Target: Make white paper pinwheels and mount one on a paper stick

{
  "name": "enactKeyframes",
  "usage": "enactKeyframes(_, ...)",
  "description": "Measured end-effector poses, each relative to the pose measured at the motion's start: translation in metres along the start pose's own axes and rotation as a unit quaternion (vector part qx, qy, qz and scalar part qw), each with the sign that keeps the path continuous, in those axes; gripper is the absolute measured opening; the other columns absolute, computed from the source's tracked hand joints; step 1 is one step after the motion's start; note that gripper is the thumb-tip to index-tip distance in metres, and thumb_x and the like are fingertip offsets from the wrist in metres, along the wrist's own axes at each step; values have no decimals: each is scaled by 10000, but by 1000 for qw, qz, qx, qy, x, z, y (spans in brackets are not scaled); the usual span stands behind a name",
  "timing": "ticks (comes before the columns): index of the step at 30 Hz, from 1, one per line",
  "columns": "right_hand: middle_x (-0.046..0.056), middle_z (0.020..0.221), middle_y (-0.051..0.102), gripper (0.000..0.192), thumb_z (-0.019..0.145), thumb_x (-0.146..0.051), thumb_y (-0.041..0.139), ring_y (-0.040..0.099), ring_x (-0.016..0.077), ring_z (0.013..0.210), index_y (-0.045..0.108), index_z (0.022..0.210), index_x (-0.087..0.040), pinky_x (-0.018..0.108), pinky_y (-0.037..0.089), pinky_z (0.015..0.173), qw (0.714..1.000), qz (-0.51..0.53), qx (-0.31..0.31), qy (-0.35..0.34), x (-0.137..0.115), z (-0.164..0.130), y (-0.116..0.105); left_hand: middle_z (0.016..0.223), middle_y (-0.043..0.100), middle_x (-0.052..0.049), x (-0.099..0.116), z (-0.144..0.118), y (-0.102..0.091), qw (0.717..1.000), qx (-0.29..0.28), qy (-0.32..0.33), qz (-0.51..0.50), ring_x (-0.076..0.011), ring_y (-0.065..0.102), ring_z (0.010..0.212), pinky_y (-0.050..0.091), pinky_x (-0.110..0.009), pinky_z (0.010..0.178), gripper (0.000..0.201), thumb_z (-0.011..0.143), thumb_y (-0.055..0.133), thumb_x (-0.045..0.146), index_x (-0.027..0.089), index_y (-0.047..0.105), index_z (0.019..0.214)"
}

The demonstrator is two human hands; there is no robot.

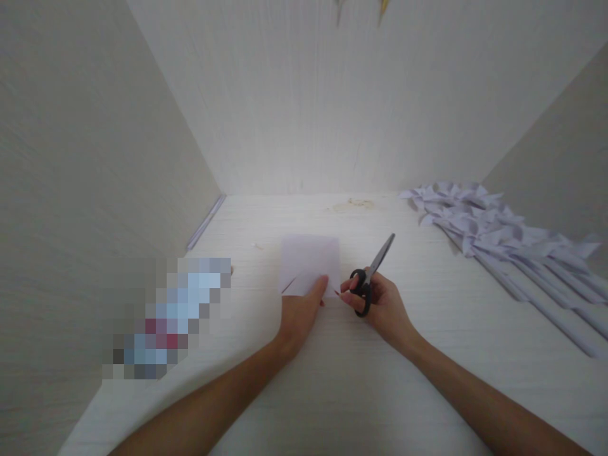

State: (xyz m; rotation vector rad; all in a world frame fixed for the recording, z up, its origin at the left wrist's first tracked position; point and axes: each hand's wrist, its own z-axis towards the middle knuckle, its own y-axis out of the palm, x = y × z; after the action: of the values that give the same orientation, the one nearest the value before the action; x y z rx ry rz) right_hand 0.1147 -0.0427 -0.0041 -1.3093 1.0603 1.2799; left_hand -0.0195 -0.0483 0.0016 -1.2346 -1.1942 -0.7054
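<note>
Hands, two in view, both occupied. Left hand (pixel 301 316): partly closed, thumb laid on top of the paper sheet (pixel 311 259), the other fingers mostly hidden beneath its near edge, so the sheet is pinched between. Right hand (pixel 387 307): fingers curled around the scissors (pixel 367 285), black handle loops at the fingers, blades pointing away from the person and to the right; blades look closed together. Its foremost fingertips reach the sheet's near right corner; cannot tell whether they also grip the paper there.

Counts. Paper sheet: one, roughly square, directly ahead of the left hand and to the left of the right hand, with two dark slit lines, one at each near corner. Scissors: one pair.

Right of the right hand, farther out: heap of paper pinwheels (pixel 475 221), white, overlapping; exact number not countable. At least three rolled paper sticks (pixel 560 326) extend from it toward the person.

Left of and beyond the left hand: thin bundle of paper rods (pixel 206 221) along the side wall; number unclear. Nearer, left of the same hand: one pixelated object (pixel 175 316), identity not readable.

Beyond both hands: tan scraps (pixel 358 204) by the far wall (pixel 304 126). All lie on one white tabletop (pixel 332 392).
</note>
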Motion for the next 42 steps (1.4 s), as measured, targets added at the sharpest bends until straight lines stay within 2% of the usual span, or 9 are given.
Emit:
enactKeyframes(8, 0, 664, 595, 188, 590, -218, 661, 515, 100, 554, 493, 665, -181, 214, 395, 470, 1000, 11, 3, -2, 2, -1, -1, 467, 511, 16, 0, -1, -1, 1000, -9, -12, -11, -145, 520, 524, 390, -275, 644, 328, 677, 512, 388, 197, 451, 417)
enactKeyframes(15, 5, 651, 590, 254, 546, -281, 699, 509, 100, 545, 493, 645, -171, 213, 402, 466, 999, 16, 21, 19, -1, 0, 0, 464, 515, 21, -4, 0, 1, 1000, -15, -15, -13, -140, 521, 516, 391, -279, 644, 331, 674, 513, 414, 189, 474, 436)
enactKeyframes(24, -50, 578, 489, 282, 546, -289, 706, 395, 53, 444, 473, 651, -171, 184, 327, 394, 998, 24, 44, 36, 1, 2, 1, 443, 500, 38, -2, -3, 4, 999, -24, -5, -47, -117, 505, 474, 398, -247, 575, 270, 658, 551, 356, 185, 493, 457)
enactKeyframes(30, -41, 593, 498, 258, 565, -262, 698, 444, 73, 519, 476, 656, -168, 190, 361, 459, 998, 6, 61, 18, 2, 2, 3, 440, 496, 35, -1, -4, 5, 998, -23, -4, -54, -118, 505, 468, 399, -244, 557, 263, 656, 557, 347, 183, 498, 458)
enactKeyframes(42, -53, 582, 470, 269, 557, -255, 702, 445, 72, 514, 468, 660, -171, 192, 359, 466, 998, 17, 57, 8, 6, 2, 4, 454, 508, 31, -3, -3, 5, 998, -36, 2, -54, -124, 512, 486, 403, -255, 579, 266, 662, 546, 364, 183, 507, 471)
